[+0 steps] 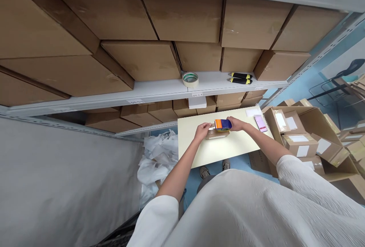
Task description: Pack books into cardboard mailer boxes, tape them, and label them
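Observation:
A small cardboard box [217,135] lies on the pale tabletop [196,155] in front of me. My right hand [235,124] is wrapped round a blue and orange tape dispenser [223,124], which it holds over the box. At the left end of the box, my left hand [202,131] has its fingertips closed on a short shiny strip of packing tape [211,127] by the dispenser's front. The hands partly hide the ends of both things.
A phone [260,123] lies at the table's right end. Above, the shelf [159,86] bears a tape roll [190,79], two utility knives [240,78] and several cartons [142,60]. To the right stands an open carton [308,116] of labelled boxes; white plastic wrap [156,155] is heaped left.

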`<state>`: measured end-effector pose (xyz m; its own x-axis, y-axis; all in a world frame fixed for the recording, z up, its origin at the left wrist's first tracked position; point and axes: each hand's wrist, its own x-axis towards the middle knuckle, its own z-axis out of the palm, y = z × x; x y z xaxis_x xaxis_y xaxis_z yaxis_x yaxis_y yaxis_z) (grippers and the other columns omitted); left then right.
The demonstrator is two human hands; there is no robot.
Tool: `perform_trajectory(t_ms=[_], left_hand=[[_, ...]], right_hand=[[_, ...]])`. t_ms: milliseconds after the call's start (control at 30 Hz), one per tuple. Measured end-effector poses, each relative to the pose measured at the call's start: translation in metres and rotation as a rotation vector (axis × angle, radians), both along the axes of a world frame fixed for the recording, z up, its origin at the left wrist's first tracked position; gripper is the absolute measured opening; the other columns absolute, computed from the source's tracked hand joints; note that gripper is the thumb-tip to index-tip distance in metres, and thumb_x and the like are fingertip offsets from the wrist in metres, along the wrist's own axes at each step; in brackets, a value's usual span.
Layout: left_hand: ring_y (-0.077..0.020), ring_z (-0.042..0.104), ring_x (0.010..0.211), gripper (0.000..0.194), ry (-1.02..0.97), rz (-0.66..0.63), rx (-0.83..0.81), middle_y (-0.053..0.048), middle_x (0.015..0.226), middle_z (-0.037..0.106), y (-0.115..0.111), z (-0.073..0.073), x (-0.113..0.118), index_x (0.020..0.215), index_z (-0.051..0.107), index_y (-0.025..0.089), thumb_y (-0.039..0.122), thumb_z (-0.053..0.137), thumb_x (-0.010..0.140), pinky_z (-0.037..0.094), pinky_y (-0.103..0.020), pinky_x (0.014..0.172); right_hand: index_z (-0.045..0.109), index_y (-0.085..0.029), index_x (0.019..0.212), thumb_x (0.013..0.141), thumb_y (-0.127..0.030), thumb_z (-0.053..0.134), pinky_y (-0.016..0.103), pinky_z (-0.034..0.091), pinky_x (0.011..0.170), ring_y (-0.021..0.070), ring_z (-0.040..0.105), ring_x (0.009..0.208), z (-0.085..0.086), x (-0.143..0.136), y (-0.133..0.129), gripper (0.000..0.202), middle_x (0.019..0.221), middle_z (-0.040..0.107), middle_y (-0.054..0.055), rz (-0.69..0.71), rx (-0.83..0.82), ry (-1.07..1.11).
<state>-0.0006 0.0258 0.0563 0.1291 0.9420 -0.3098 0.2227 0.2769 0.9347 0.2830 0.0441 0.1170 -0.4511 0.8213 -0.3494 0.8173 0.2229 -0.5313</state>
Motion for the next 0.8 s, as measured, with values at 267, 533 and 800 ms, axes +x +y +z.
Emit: perform_trajectory(t_ms=[267,533,800], left_hand=[[-0.0236,0.075,0.101,0.013,0.083,0.001,-0.026,-0.006,0.101,0.084,0.001,0.000,0.013,0.084,0.080,0.022,0.032,0.072,0.088,0.057,-0.035,0.093],[-0.0201,0.070,0.086,0.012,0.237,0.073,-0.003,-0.001,0.084,0.078,-0.007,0.005,0.001,0.074,0.072,0.023,0.026,0.066,0.085,0.054,-0.030,0.080],[-0.0193,0.066,0.083,0.013,0.200,0.194,-0.011,-0.001,0.078,0.073,-0.001,-0.002,-0.042,0.070,0.066,0.024,0.030,0.065,0.081,0.051,-0.028,0.077]], right_hand=[[0.057,-0.023,0.107,0.072,-0.023,0.086,0.030,0.050,0.077,0.0259,0.068,0.097,0.006,-0.003,-0.001,0.046,0.106,0.072,0.008,0.002,-0.032,-0.036],[0.057,-0.025,0.108,0.070,-0.034,0.093,0.029,0.046,0.073,0.0273,0.067,0.098,0.011,-0.014,-0.001,0.054,0.104,0.072,0.008,0.036,-0.027,-0.127],[0.057,-0.025,0.114,0.076,-0.035,0.087,0.031,0.044,0.071,0.0318,0.066,0.105,0.017,-0.018,0.000,0.049,0.105,0.071,0.011,0.051,0.028,-0.169]])
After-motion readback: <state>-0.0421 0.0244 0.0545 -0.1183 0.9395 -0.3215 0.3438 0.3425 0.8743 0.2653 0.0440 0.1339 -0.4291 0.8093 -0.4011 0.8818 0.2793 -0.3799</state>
